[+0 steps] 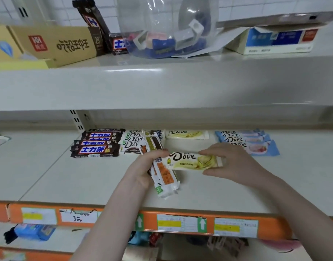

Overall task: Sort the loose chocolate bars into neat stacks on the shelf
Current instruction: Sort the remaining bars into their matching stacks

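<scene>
The left hand [143,166] gripped a bundle of loose bars [162,174] over the middle of the shelf [67,178]; the right hand [231,162] pinched a pale-yellow Dove bar [194,160] beside it — sorted stacks [97,146] lay along the shelf's back edge.

The left hand [143,167] has its grip around a bundle of white chocolate bars with orange and brown print [161,166], held above the middle of the grey shelf [58,176]. The right hand [235,162] pinches a pale yellow-green Dove bar in glossy wrapper [194,160] by its right end. At the back edge of the shelf lie a stack of dark brown bars [97,146], white Dove bars [132,141], one yellow-green Dove bar [187,134] and light blue Dove bars [244,141].
</scene>
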The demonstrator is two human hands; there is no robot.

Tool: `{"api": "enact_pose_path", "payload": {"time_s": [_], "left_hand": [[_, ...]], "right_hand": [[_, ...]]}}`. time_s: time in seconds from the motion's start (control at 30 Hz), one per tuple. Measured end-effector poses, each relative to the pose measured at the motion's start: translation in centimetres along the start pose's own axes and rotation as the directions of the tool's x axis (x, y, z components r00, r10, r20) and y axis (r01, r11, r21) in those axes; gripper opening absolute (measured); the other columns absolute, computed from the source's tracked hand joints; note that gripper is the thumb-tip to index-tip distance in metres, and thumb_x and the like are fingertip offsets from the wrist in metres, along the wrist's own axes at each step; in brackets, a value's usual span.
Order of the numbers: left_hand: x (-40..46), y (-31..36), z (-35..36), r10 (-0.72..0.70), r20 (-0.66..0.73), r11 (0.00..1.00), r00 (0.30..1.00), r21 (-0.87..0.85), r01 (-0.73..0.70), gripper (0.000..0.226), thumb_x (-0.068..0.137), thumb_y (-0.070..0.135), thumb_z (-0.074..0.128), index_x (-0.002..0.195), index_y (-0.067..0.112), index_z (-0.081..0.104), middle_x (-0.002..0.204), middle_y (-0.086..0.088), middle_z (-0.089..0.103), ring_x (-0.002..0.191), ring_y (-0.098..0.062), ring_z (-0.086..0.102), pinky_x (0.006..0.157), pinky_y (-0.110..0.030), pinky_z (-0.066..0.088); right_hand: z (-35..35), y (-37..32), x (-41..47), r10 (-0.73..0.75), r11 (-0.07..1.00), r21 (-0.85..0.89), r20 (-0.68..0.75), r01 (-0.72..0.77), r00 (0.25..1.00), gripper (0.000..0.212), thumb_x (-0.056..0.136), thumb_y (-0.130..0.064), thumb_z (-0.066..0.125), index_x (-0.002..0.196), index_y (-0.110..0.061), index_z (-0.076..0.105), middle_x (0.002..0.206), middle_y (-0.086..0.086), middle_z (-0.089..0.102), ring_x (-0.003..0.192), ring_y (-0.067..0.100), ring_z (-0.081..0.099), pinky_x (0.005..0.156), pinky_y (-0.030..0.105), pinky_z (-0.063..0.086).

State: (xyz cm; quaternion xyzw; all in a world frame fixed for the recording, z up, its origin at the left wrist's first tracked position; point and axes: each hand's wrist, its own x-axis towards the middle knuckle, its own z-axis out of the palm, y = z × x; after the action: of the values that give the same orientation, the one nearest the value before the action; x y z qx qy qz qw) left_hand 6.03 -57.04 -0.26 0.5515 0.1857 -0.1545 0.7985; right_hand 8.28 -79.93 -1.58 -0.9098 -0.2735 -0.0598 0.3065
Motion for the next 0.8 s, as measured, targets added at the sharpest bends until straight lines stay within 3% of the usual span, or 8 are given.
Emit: {"api": "enact_pose_path", "payload": {"time_s": [0.1,0.2,0.27,0.33,0.37,0.5,0.7,0.8], "left_hand": [[0.2,0.2,-0.5,0.039,-0.027,0.999,0.999,-0.029,-0.040,0.005,0.077,0.008,0.067,0.073,0.008,0.063,0.065,-0.007,0.067,0.047,-0.016,0.063,0.048,-0.023,0.054],[0.4,0.6,-1.3,0.068,-0.076,0.996,0.995,-0.045,-0.071,0.010,0.078,0.014,0.069,0.074,0.009,0.062,0.065,-0.004,0.062,0.045,-0.012,0.059,0.046,-0.020,0.052],[0.6,0.8,-1.8,0.064,-0.092,0.996,0.994,-0.054,-0.069,0.011,0.078,0.015,0.070,0.075,0.008,0.063,0.071,-0.005,0.063,0.048,-0.013,0.059,0.049,-0.022,0.053],[0.7,1.0,-2.2,0.058,-0.081,0.996,0.995,-0.064,-0.063,0.011,0.079,0.016,0.069,0.074,0.008,0.063,0.072,-0.004,0.064,0.051,-0.013,0.058,0.051,-0.022,0.053],[0.8,1.0,-2.3,0.056,-0.074,0.996,0.996,-0.065,-0.061,0.011,0.079,0.016,0.069,0.073,0.009,0.063,0.069,-0.003,0.065,0.051,-0.013,0.058,0.051,-0.022,0.053],[1.1,1.1,-2.7,0.041,-0.079,0.997,0.996,-0.063,-0.046,0.010,0.079,0.017,0.069,0.072,0.011,0.065,0.061,-0.001,0.067,0.048,-0.011,0.059,0.050,-0.022,0.053],[1.4,1.3,-3.1,0.055,-0.059,0.997,0.997,-0.057,-0.058,0.010,0.079,0.015,0.069,0.072,0.009,0.065,0.062,-0.002,0.068,0.049,-0.012,0.060,0.051,-0.021,0.054],[1.6,1.3,-3.2,0.054,-0.062,0.997,0.997,-0.059,-0.058,0.009,0.077,0.015,0.070,0.075,0.008,0.066,0.064,-0.002,0.068,0.050,-0.012,0.062,0.053,-0.023,0.054]], "right_hand": [[0.0,0.2,0.5,-0.035,0.994,-0.108,-0.093,0.024,0.995,0.047,0.064,-0.030,0.080,0.109,-0.026,0.066,0.104,-0.015,0.060,0.100,-0.001,0.047,0.088,0.006,0.025],[-0.7,0.3,1.6,-0.174,0.956,-0.270,-0.200,0.116,0.964,0.044,0.055,-0.013,0.086,0.096,-0.008,0.072,0.090,0.006,0.072,0.083,0.017,0.064,0.077,0.015,0.039],[-1.0,0.7,2.5,-0.167,0.946,-0.310,-0.223,0.093,0.960,0.042,0.053,-0.009,0.087,0.093,-0.006,0.072,0.072,0.004,0.071,0.065,0.022,0.066,0.062,0.016,0.038],[-1.0,1.4,3.7,-0.085,0.961,-0.277,-0.259,0.011,0.962,0.039,0.059,-0.011,0.084,0.096,-0.010,0.072,0.057,-0.012,0.058,0.058,0.020,0.057,0.056,0.018,0.027],[-0.8,1.7,4.3,-0.058,0.961,-0.277,-0.252,-0.015,0.966,0.036,0.062,-0.013,0.082,0.096,-0.011,0.071,0.060,-0.012,0.059,0.062,0.021,0.056,0.057,0.021,0.028],[0.2,2.9,6.8,-0.070,0.944,-0.329,-0.189,0.004,0.979,0.030,0.067,-0.016,0.078,0.094,-0.007,0.070,0.088,0.017,0.070,0.084,0.034,0.062,0.072,0.038,0.049],[1.7,3.9,9.4,0.010,0.944,-0.329,-0.080,-0.036,0.997,0.028,0.072,-0.030,0.071,0.098,-0.018,0.068,0.093,0.010,0.069,0.088,0.031,0.061,0.073,0.036,0.049],[2.1,4.3,9.8,0.021,0.935,-0.353,-0.062,-0.042,0.998,0.031,0.074,-0.028,0.071,0.102,-0.016,0.067,0.098,0.011,0.069,0.093,0.031,0.061,0.076,0.035,0.048]]}}
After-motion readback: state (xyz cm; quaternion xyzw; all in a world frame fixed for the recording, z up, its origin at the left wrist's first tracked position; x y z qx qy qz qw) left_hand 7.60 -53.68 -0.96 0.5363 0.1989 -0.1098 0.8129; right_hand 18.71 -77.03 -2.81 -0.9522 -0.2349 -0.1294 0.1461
